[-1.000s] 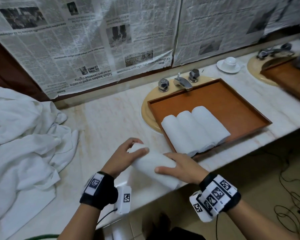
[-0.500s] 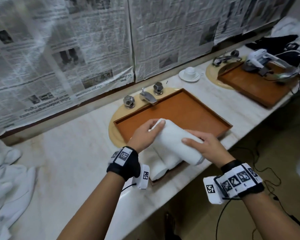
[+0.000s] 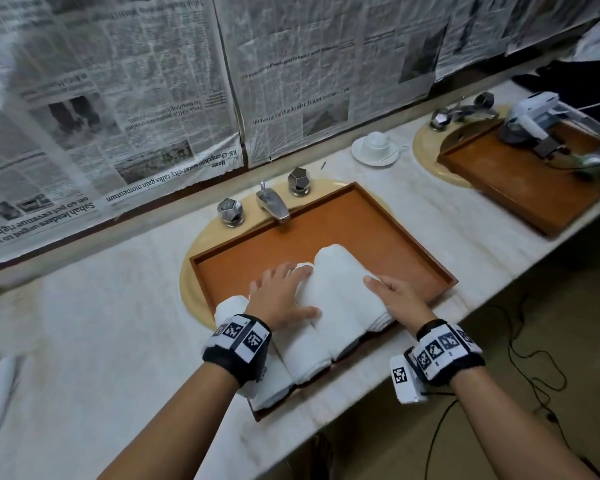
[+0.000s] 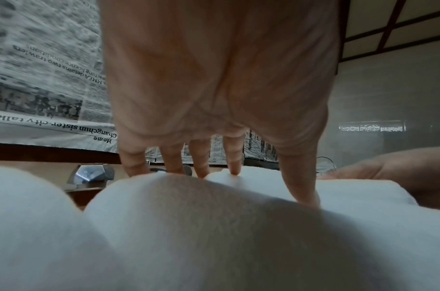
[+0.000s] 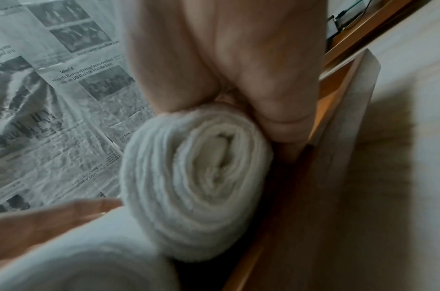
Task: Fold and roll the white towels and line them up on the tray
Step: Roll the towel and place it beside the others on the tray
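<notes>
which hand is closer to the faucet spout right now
Left. The left hand lies flat on the rolled towels on the tray, almost straight in front of the faucet spout. The right hand rests on the rightmost roll, farther along the counter.

Left hand [image 4: 218,82] rests spread, straight fingers [image 4: 302,183] on white rolled towels [image 4: 213,226].

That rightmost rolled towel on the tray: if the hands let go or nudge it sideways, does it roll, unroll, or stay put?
The rolled towel probably stays put: it lies against its neighbour roll. It looks soft and squashed rather than round, so poor at rolling. The coil may loosen slightly once the right hand lifts.
</notes>
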A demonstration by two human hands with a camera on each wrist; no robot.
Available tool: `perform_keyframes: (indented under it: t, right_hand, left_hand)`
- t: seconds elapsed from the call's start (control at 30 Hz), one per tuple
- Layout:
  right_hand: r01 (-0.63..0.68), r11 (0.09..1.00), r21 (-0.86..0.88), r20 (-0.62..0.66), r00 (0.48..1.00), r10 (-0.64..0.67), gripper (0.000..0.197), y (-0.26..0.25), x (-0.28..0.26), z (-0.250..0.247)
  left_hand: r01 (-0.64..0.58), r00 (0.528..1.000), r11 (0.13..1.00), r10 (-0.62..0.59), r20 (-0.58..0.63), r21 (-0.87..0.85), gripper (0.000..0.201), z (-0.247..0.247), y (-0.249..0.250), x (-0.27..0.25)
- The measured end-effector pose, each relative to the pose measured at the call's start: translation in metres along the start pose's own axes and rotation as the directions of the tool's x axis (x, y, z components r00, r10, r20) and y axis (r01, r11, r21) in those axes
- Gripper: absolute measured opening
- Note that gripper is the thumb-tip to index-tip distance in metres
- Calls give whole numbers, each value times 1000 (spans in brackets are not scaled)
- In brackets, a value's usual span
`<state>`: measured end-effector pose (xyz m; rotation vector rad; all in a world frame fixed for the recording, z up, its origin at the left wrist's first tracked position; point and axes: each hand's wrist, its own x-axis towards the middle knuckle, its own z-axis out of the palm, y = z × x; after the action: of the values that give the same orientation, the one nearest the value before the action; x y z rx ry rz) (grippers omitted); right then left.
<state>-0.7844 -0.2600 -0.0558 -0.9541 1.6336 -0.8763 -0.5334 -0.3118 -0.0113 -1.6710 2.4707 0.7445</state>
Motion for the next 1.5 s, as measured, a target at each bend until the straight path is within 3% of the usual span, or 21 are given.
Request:
perform_keyframes:
  t: [0.13, 0.23, 0.3, 0.5, 0.63, 1.13, 1.5]
  right_hand:
    - [32, 968, -250, 27, 999, -26, 41, -6, 2, -3]
    - [184, 861, -474, 20, 980, -198, 34, -9, -1, 2]
    - [272, 792, -547, 71, 957, -280, 40, -8, -1, 7]
    - [281, 702, -654, 177, 960, -219, 76, -1, -6, 16]
    - [262, 660, -704, 136, 962, -237, 73, 2, -1, 21]
    - [227, 637, -737, 72, 963, -259, 76, -9, -12, 22]
    - [361, 496, -789, 112, 880, -461, 72, -41, -39, 38]
  left_hand:
    - [20, 1000, 1000, -20, -13, 4, 82, -1, 3, 0]
    - [36, 999, 999, -36, -27, 10, 82, 1, 5, 0]
    - [43, 999, 999, -42, -27, 9, 82, 1, 6, 0]
    - [52, 999, 999, -52, -11, -10, 83, 0, 7, 0]
    - [53, 999, 999, -54, -4, -9, 83, 0, 8, 0]
    - [-15, 1000, 1000, 15, 17, -14, 81, 0, 7, 3]
    - [5, 995, 996, -14, -102, -85, 72, -14, -18, -20]
